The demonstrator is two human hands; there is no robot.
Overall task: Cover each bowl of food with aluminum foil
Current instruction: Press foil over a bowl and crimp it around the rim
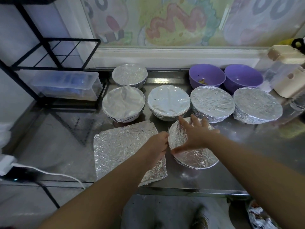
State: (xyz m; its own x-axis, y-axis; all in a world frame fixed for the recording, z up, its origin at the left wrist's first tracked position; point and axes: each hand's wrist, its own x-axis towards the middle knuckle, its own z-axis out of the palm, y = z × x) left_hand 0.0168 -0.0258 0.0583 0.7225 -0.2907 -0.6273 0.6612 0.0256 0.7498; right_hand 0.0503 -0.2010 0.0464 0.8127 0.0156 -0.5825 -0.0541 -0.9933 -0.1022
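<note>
A foil-wrapped bowl (193, 156) stands nearest me on the steel counter (239, 162). My right hand (194, 134) lies flat on its foil top with fingers spread. My left hand (158, 142) has curled fingers at the bowl's left rim, pinching the foil edge there. A loose crinkled foil sheet (118, 149) lies flat to the left, partly under my left forearm. Behind stand several more foil-covered bowls, such as the middle one (168, 101). Two purple bowls (206, 76) (242, 78) at the back are uncovered; the left one holds food scraps.
A black wire rack (49, 63) with a clear plastic box (66, 83) stands at the left. A cream container (288, 75) sits at the far right. A white cable (49, 174) runs along the lower left. The counter's front edge (189, 190) is close to me.
</note>
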